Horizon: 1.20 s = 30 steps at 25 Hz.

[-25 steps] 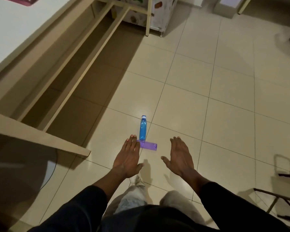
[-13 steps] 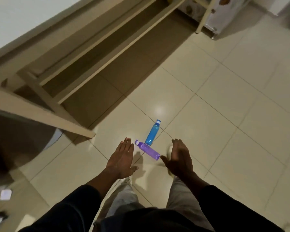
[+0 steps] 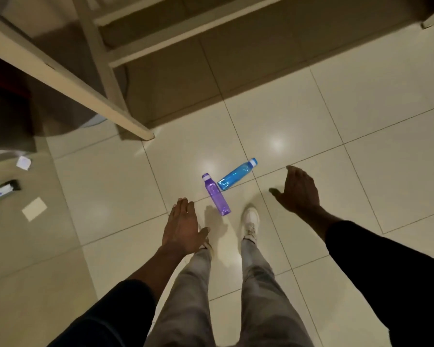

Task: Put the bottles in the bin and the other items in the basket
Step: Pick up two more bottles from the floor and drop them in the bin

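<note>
right hand (image 3: 298, 191) moved right | left hand (image 3: 183, 226) flat | both empty, fingers straight

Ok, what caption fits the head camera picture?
Left hand and right hand open near purple bottle and blue bottle on floor.

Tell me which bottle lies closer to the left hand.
The purple bottle: its base end lies just right of the left hand. The blue bottle lies farther off, toward the right hand.

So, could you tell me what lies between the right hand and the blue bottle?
Only bare tiled floor lies between the right hand and the blue bottle, in the head view.
</note>
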Tool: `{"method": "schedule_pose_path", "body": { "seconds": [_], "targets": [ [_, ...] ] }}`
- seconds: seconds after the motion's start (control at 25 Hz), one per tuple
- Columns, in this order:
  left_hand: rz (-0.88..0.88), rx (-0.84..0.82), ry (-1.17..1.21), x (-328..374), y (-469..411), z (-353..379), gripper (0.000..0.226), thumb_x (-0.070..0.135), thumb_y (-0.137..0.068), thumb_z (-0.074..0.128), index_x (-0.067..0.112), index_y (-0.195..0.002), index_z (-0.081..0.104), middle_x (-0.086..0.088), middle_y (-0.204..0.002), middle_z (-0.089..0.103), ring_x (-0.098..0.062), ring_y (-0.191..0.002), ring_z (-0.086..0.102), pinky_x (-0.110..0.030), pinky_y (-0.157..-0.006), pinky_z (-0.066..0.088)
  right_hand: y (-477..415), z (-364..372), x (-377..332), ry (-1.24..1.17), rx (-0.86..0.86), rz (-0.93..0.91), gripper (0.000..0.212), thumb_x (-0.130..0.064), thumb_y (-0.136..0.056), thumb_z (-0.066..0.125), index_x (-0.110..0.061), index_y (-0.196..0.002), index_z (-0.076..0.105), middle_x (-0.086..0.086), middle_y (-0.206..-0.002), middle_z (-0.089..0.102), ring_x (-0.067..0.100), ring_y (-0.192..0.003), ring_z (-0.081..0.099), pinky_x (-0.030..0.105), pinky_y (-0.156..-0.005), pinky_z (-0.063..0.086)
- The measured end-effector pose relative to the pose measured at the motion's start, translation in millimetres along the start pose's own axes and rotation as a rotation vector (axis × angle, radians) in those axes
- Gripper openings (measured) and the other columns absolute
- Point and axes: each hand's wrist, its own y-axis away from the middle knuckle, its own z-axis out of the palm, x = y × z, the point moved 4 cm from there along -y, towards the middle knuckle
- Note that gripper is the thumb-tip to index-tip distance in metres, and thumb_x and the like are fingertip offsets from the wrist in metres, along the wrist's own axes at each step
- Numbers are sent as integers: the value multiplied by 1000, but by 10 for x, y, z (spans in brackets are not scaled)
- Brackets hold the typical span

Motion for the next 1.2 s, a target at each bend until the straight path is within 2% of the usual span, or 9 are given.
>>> {"method": "schedule_pose_path", "body": {
  "seconds": [0.2, 0.32, 0.44, 0.6, 0.72, 0.8, 1.0, 1.08, 1.2],
  "targets": [
    [-57, -58, 65, -6, -652, 583, 96, 59, -99, 62, 5, -166, 21, -18, -174, 24, -34, -163, 20, -43, -133, 19, -622, 605, 157, -19, 14, 62, 91, -56, -83, 77, -1, -145, 40, 22, -134, 60, 41, -122, 57, 49, -103, 46],
    [-87, -20, 111, -193, -1367, 1041, 82, 54, -93, 72, 7, -153, 42, -13, -152, 52, -29, -142, 49, -38, -119, 40, -1020, 1436, 117, -6, -41, 90, 91, -60, -83, 74, -6, -146, 37, 20, -133, 58, 39, -120, 56, 49, -98, 48],
    [-114, -41, 135, -430, -2165, 1602, 72, 52, -92, 74, 8, -144, 50, -11, -137, 61, -27, -124, 59, -35, -100, 47, -1427, 2365, 105, -21, -102, 125, 92, -62, -82, 74, -8, -145, 34, 18, -132, 56, 36, -118, 55, 48, -90, 52],
    [-173, -90, 133, -716, -3052, 2418, 52, 48, -94, 70, 10, -128, 57, -9, -119, 64, -25, -101, 65, -40, -87, 58, -1964, 3441, 193, -46, -153, 197, 93, -66, -81, 73, -11, -143, 33, 15, -128, 58, 35, -114, 59, 46, -79, 53],
    [-246, -113, 250, -786, -3532, 2960, 50, 55, -92, 71, 13, -117, 63, -2, -105, 66, -22, -91, 67, -39, -83, 61, -2386, 4029, 266, -92, -143, 301, 97, -76, -78, 68, -12, -141, 34, 13, -123, 63, 37, -111, 64, 41, -74, 42],
    [-262, -118, 323, -749, -3763, 3260, 54, 60, -90, 73, 15, -120, 64, -3, -107, 69, -23, -94, 71, -42, -87, 63, -2663, 4244, 319, -188, -118, 383, 103, -80, -75, 66, -9, -143, 36, 13, -124, 64, 35, -113, 65, 39, -76, 39],
    [-513, -86, 380, -588, -4015, 3826, 67, 71, -86, 71, 17, -125, 58, -2, -105, 67, -24, -95, 70, -42, -92, 60, -3175, 4640, 354, -419, -111, 427, 120, -83, -67, 65, -4, -150, 30, 8, -122, 60, 26, -99, 58, 37, -78, 42],
    [-590, -118, 528, -578, -4041, 3976, 66, 65, -86, 76, 19, -129, 56, 0, -105, 65, -19, -90, 67, -34, -81, 58, -3306, 4767, 249, -471, -114, 456, 134, -84, -64, 68, -6, -157, 11, 10, -124, 60, 25, -92, 57, 37, -79, 52],
    [-607, -170, 682, -633, -4074, 4060, 60, 54, -87, 81, 20, -130, 57, 2, -101, 63, -17, -78, 63, -23, -55, 44, -3431, 4961, 101, -490, -115, 488, 147, -87, -60, 69, -12, -159, -11, 19, -137, 56, 34, -105, 67, 48, -85, 62]
  ]
}}
